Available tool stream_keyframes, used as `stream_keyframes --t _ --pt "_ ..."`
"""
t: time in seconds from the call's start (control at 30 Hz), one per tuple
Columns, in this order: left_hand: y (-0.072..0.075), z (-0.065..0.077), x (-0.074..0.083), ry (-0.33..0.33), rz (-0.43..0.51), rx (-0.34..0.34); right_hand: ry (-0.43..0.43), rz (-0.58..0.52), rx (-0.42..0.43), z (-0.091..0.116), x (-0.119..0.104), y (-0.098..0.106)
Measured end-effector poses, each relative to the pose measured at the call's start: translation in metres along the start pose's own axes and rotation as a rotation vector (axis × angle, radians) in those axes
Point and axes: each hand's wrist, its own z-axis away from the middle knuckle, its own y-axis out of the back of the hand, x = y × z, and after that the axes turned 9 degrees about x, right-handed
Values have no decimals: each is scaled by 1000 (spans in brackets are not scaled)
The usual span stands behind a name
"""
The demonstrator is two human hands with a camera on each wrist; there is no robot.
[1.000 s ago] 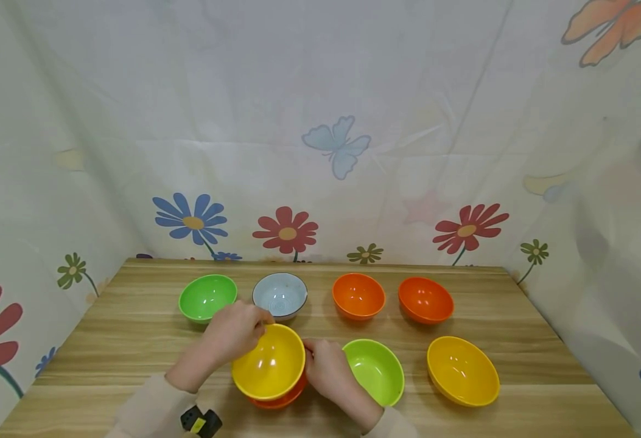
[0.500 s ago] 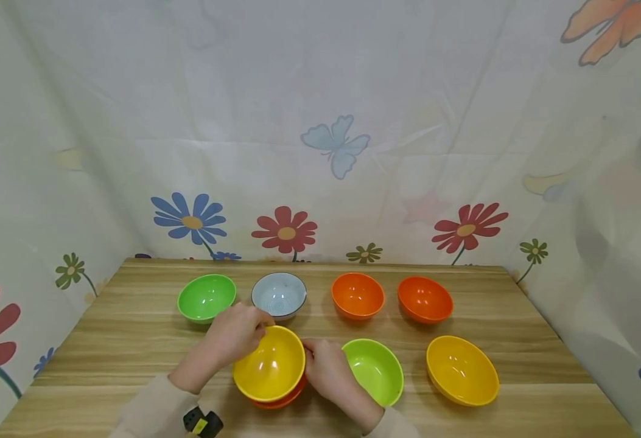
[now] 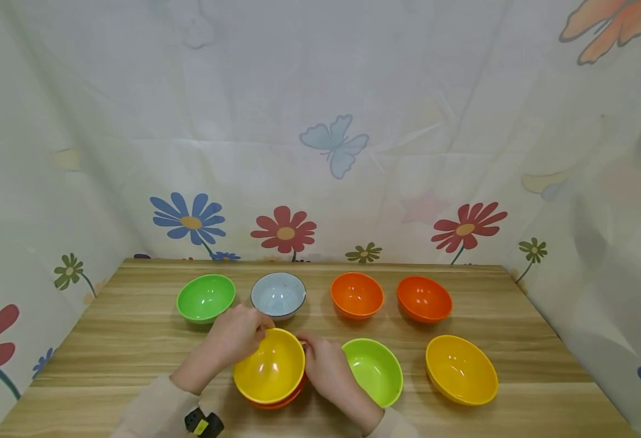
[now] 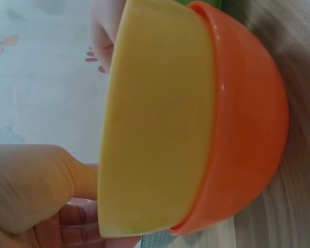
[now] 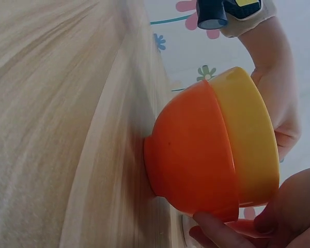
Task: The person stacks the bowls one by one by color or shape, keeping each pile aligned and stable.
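Note:
A yellow bowl (image 3: 269, 367) sits nested inside an orange bowl (image 5: 191, 150), its upper wall standing out above the orange rim. My left hand (image 3: 236, 334) pinches the yellow rim at the far left, thumb and fingers on either side of it in the left wrist view. On the right side, my right hand (image 3: 328, 368) holds the yellow rim, while one of its fingertips (image 5: 209, 219) touches the orange wall near its rim in the right wrist view. The orange bowl's foot rests on the wooden table (image 3: 106, 347); from above, only a sliver of that bowl shows.
Along the back stand a green bowl (image 3: 206, 298), a grey-blue bowl (image 3: 279, 295) and two orange bowls (image 3: 357, 295). A lime green bowl (image 3: 374, 371) lies close by the right forearm, with another yellow bowl (image 3: 461, 370) farther right. A printed cloth (image 3: 320, 152) hangs behind.
The yellow bowl has sunk slightly deeper into the orange bowl, both hands moving with it. The fingers of the right hand have shifted a little at the rim. Other bowls stay put.

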Motion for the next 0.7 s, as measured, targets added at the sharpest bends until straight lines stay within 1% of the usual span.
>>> stream_keyframes --t 0.2,0.37,0.47,0.7 --pt "-2 0 0 7 17 -15 -71 -42 -25 -1 -1 0" --pt "-4 0 0 23 31 -27 -107 -66 -37 -2 -2 1" --pt "-6 0 0 34 33 -29 -113 -67 -46 -2 -2 1" --pt "-9 0 -1 41 25 -21 -84 -89 -40 -1 0 -1"
